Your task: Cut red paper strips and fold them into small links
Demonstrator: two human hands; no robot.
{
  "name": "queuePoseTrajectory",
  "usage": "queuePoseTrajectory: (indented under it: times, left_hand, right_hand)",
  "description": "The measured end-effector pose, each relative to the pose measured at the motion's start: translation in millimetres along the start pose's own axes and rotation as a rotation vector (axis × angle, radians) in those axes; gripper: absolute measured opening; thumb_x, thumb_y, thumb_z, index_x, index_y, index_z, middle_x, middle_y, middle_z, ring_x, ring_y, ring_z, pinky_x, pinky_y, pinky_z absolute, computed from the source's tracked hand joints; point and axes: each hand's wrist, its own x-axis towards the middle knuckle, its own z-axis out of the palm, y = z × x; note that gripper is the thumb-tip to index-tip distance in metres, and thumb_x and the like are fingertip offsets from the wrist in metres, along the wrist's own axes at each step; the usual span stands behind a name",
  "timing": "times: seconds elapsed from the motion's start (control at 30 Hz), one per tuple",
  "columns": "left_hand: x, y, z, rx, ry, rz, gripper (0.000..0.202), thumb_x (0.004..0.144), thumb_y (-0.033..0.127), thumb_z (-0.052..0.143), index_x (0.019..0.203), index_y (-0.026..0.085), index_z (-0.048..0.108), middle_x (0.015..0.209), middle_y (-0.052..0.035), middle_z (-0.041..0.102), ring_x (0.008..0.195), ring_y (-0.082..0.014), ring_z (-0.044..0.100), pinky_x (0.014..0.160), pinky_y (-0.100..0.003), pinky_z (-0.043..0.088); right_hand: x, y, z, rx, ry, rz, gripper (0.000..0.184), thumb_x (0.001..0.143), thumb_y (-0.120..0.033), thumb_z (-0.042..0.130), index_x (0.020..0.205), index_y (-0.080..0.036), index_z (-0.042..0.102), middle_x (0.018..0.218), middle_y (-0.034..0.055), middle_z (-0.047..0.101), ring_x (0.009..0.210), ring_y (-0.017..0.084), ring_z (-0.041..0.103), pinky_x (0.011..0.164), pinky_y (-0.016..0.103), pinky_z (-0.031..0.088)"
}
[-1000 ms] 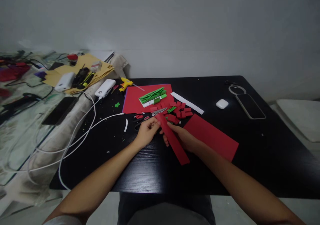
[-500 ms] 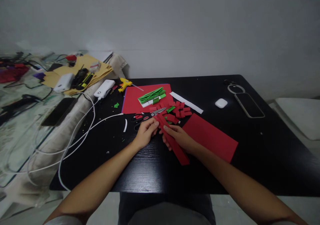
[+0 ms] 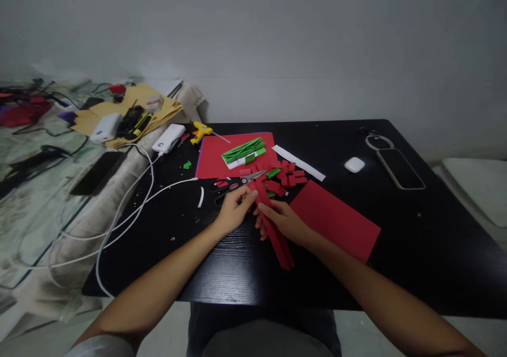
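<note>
A long folded red paper strip (image 3: 277,246) slants between my hands above the black table. My left hand (image 3: 236,207) pinches its upper end between thumb and fingers. Around its middle my right hand (image 3: 283,221) is closed, thumb on top and fingers beneath. Just beyond the strip's upper end lie scissors (image 3: 252,177) with dark handles, their blades slightly apart. Small red folded paper pieces (image 3: 291,173) are heaped behind my hands, with a few green ones (image 3: 273,173) among them. A larger red sheet (image 3: 336,219) lies beside my right hand, partly under my forearm.
A red sheet (image 3: 209,159) at the back carries green folded paper (image 3: 243,150). A yellow glue gun (image 3: 201,132), white power bank (image 3: 169,138) and white cable (image 3: 170,184) are at left. A white strip (image 3: 299,162), earbud case (image 3: 354,165) and phone (image 3: 401,169) are to the right.
The strip's lower end has swung slightly left and turned, so its folded edges show more. Both hands keep hold of it. The whole view has shifted a little.
</note>
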Motion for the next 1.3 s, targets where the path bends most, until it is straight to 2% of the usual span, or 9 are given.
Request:
queuePoseTrajectory:
  times: [0.13, 0.37, 0.57, 0.63, 0.73, 0.8, 0.9, 0.97, 1.3]
  left_hand:
    - [-0.2, 0.1, 0.0, 0.008, -0.012, -0.009, 0.042, 0.095, 0.05, 0.058, 0.07, 0.017, 0.053, 0.053, 0.0056, 0.046, 0.05, -0.0083, 0.038, 0.05, -0.022, 0.03]
    - [0.5, 1.4, 0.1, -0.033, 0.006, -0.025, 0.04, 0.09, 0.053, 0.063, 0.075, 0.018, 0.051, 0.055, 0.0065, 0.046, 0.05, -0.0085, 0.039, 0.05, -0.022, 0.031]
    - [2.2, 7.8, -2.1, -0.019, -0.009, -0.054, 0.044, 0.086, 0.057, 0.066, 0.07, 0.017, 0.055, 0.057, 0.0038, 0.053, 0.05, -0.0091, 0.045, 0.051, -0.022, 0.035]
    - [2.3, 9.9, -3.2, -0.017, -0.035, -0.057, 0.044, 0.086, 0.057, 0.066, 0.07, 0.017, 0.056, 0.057, 0.0034, 0.054, 0.05, -0.0092, 0.046, 0.05, -0.022, 0.035]
    - [1.2, 12.0, -4.9, 0.023, -0.082, -0.047, 0.043, 0.087, 0.055, 0.065, 0.07, 0.017, 0.056, 0.057, 0.0036, 0.053, 0.049, -0.0089, 0.045, 0.05, -0.021, 0.035]
    - [-0.5, 11.9, -5.7, 0.075, -0.128, -0.043, 0.041, 0.089, 0.053, 0.064, 0.07, 0.016, 0.056, 0.058, 0.0034, 0.054, 0.05, -0.009, 0.046, 0.051, -0.021, 0.035]
    - [-3.3, 9.3, -6.3, 0.142, -0.206, -0.045, 0.038, 0.091, 0.049, 0.062, 0.072, 0.016, 0.058, 0.058, 0.0028, 0.054, 0.053, -0.0096, 0.048, 0.053, -0.021, 0.036]
    - [-4.7, 7.2, -5.9, 0.162, -0.242, -0.041, 0.036, 0.091, 0.047, 0.062, 0.073, 0.016, 0.06, 0.058, 0.0029, 0.054, 0.054, -0.0095, 0.047, 0.053, -0.021, 0.035]
    - [-4.4, 6.9, -2.9, 0.14, -0.25, -0.073, 0.034, 0.089, 0.045, 0.064, 0.074, 0.015, 0.063, 0.058, 0.0031, 0.054, 0.051, -0.0089, 0.045, 0.051, -0.021, 0.034]
  right_hand:
    - [0.9, 2.6, -1.0, 0.006, -0.02, 0.032, 0.048, 0.082, -0.061, 0.069, 0.09, -0.014, 0.064, 0.069, 0.002, 0.068, 0.053, 0.014, 0.066, 0.053, 0.03, 0.06]
    - [0.1, 1.8, -1.5, -0.012, -0.025, 0.025, 0.048, 0.083, -0.062, 0.068, 0.09, -0.015, 0.064, 0.068, 0.0011, 0.066, 0.052, 0.014, 0.065, 0.052, 0.029, 0.059]
    - [-0.7, 5.4, -1.8, -0.065, -0.049, 0.001, 0.046, 0.085, -0.061, 0.065, 0.091, -0.016, 0.063, 0.07, 0.0017, 0.066, 0.052, 0.015, 0.065, 0.051, 0.029, 0.056]
    - [0.4, 5.3, -3.3, -0.109, -0.015, -0.053, 0.044, 0.086, -0.059, 0.066, 0.092, -0.016, 0.064, 0.075, 0.003, 0.068, 0.058, 0.016, 0.066, 0.056, 0.03, 0.056]
    - [3.3, 1.8, -7.3, -0.172, 0.131, -0.192, 0.035, 0.084, -0.052, 0.07, 0.089, -0.018, 0.067, 0.085, 0.0035, 0.068, 0.076, 0.017, 0.065, 0.069, 0.029, 0.054]
    - [4.9, -1.4, -10.2, -0.12, 0.193, -0.19, 0.032, 0.083, -0.05, 0.071, 0.084, -0.019, 0.067, 0.084, 0.0018, 0.067, 0.078, 0.017, 0.063, 0.071, 0.028, 0.052]
    - [5.6, -5.0, -12.7, -0.008, 0.192, -0.122, 0.028, 0.08, -0.048, 0.073, 0.081, -0.02, 0.067, 0.08, -0.0003, 0.065, 0.073, 0.015, 0.059, 0.067, 0.027, 0.049]
    - [5.2, -6.3, -12.9, -0.02, 0.181, -0.129, 0.026, 0.078, -0.044, 0.076, 0.077, -0.02, 0.066, 0.077, -0.0014, 0.063, 0.071, 0.014, 0.057, 0.065, 0.026, 0.046]
    - [5.1, -7.3, -12.6, -0.046, 0.178, -0.135, 0.018, 0.078, -0.036, 0.076, 0.075, -0.02, 0.068, 0.072, -0.0025, 0.061, 0.068, 0.013, 0.053, 0.066, 0.027, 0.042]
